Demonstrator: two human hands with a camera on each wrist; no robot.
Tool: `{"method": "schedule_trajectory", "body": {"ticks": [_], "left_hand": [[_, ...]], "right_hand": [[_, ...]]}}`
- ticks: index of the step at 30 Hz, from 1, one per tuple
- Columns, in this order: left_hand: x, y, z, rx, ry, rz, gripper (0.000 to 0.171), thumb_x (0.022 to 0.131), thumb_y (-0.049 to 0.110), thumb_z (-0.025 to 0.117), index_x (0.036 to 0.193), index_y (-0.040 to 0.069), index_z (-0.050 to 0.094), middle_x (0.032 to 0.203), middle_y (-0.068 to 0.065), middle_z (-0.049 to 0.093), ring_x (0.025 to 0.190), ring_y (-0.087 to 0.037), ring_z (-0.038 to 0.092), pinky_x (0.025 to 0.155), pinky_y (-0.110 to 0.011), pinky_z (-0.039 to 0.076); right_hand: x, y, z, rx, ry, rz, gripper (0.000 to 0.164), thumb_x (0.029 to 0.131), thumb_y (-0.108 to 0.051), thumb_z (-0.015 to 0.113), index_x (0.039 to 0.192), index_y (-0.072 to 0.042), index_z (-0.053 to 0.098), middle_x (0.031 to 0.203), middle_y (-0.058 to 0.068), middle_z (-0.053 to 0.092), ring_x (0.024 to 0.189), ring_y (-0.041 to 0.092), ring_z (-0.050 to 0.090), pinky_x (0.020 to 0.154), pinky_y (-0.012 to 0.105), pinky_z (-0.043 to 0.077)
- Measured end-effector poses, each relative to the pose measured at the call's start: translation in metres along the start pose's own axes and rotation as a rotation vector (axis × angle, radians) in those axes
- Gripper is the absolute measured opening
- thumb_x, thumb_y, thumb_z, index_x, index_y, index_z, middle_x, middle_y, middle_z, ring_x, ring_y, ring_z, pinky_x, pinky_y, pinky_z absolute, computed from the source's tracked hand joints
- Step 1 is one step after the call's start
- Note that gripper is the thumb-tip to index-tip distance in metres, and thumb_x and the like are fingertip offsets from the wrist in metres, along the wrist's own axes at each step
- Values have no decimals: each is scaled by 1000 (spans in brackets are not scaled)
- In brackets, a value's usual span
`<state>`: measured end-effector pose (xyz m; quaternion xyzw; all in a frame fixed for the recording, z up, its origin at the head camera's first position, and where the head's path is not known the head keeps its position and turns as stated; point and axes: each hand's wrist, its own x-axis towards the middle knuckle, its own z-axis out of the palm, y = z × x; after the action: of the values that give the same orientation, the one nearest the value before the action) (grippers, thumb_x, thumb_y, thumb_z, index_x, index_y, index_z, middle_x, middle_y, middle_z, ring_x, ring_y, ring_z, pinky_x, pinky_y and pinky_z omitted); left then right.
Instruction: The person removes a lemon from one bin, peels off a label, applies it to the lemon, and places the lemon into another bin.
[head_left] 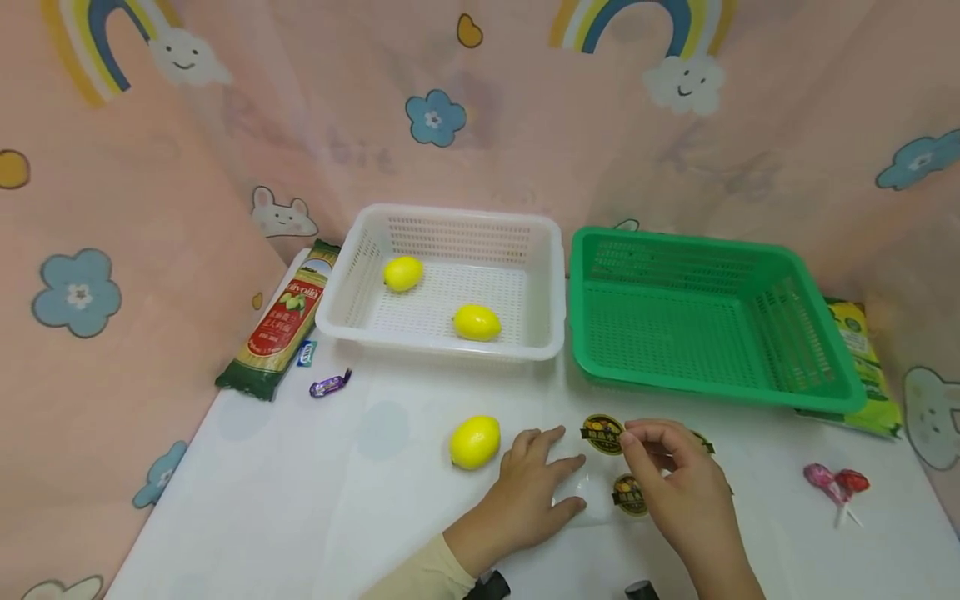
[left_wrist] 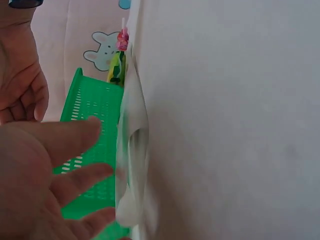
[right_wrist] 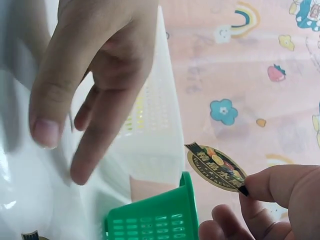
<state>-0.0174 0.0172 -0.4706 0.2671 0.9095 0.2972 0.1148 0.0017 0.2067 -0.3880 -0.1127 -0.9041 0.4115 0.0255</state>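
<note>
Between thumb and forefinger, my right hand (head_left: 686, 492) pinches an oval fruit sticker (right_wrist: 217, 167) by its dark end, held up in the right wrist view. The sticker is black and gold with fruit pictures and lettering. My left hand (head_left: 528, 492) reaches over the sticker sheet (head_left: 588, 504) with fingers spread and thumb apart, gripping nothing. Another oval sticker (head_left: 630, 495) lies on that glossy sheet, and others are partly hidden behind my right hand. Just left of my left fingertips, a yellow lemon (head_left: 475, 442) rests on the white table.
At the back stand a white basket (head_left: 442, 337) holding two lemons and a green basket (head_left: 712, 396). A long green-and-red package (head_left: 277, 329) and two small candies lie at left. Two lollipops (head_left: 836, 483) and a yellow-green packet (head_left: 862, 367) are at right.
</note>
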Motion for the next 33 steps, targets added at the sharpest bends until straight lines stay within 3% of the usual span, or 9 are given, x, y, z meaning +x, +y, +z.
{"method": "schedule_trajectory", "body": {"ticks": [3,7,9,12,16,18,22,27,33], "left_hand": [[-7,0,-5,-9,79,71,41,102,36,72,142,24,70,162,-4,44,144,-25,38,111,-49,41],[-25,-2,-21,-52,294,103,27,99,25,77,126,25,77,148,-1,58,135,-21,49,110,-48,41],[-35,-6,-29,-53,393,63,27,95,21,81,122,23,78,145,-4,60,133,-23,49,108,-50,41],[-47,-16,-37,-4,459,-77,41,90,21,86,129,19,73,147,-11,55,133,-31,45,102,-54,40],[-55,-31,-41,17,406,-244,62,87,25,89,142,15,61,151,-20,47,132,-39,39,99,-58,38],[-56,-39,-42,-5,367,-276,66,88,26,88,145,15,58,151,-23,46,131,-41,38,97,-60,37],[-49,-49,-46,-48,308,-244,63,91,27,85,148,20,58,152,-23,47,133,-42,38,96,-61,37],[-35,-58,-50,-75,239,-193,56,95,26,81,148,26,62,142,-17,54,125,-36,45,93,-51,39],[-28,-62,-53,-198,216,-227,70,91,21,87,153,17,55,136,-13,59,121,-33,51,93,-47,46]], "right_hand": [[0,0,0,-4,-8,2,25,104,-35,70,106,-11,77,127,0,70,107,6,61,87,11,44],[1,1,1,-19,-16,-6,27,105,-38,69,107,-12,76,126,-1,70,106,8,63,87,12,45],[1,2,2,-22,-18,-13,27,105,-39,69,107,-13,76,126,-1,70,103,5,63,86,11,46],[1,1,4,-11,-33,-17,26,105,-38,69,107,-14,76,127,-2,69,101,0,62,84,10,46],[1,-2,7,7,-63,-17,25,105,-36,69,109,-12,75,127,-1,68,103,6,65,84,12,50],[2,-3,9,8,-77,-16,25,105,-36,69,109,-12,75,127,-1,69,104,9,66,84,13,51],[3,-4,11,3,-92,-18,25,105,-35,69,109,-12,75,126,-1,69,105,12,66,86,12,50],[3,-4,14,0,-108,-29,23,105,-34,69,109,-12,75,127,-1,69,106,14,65,89,17,51],[2,-6,17,1,-121,-42,22,105,-34,70,108,-13,76,128,-2,69,108,14,66,93,25,55]]}}
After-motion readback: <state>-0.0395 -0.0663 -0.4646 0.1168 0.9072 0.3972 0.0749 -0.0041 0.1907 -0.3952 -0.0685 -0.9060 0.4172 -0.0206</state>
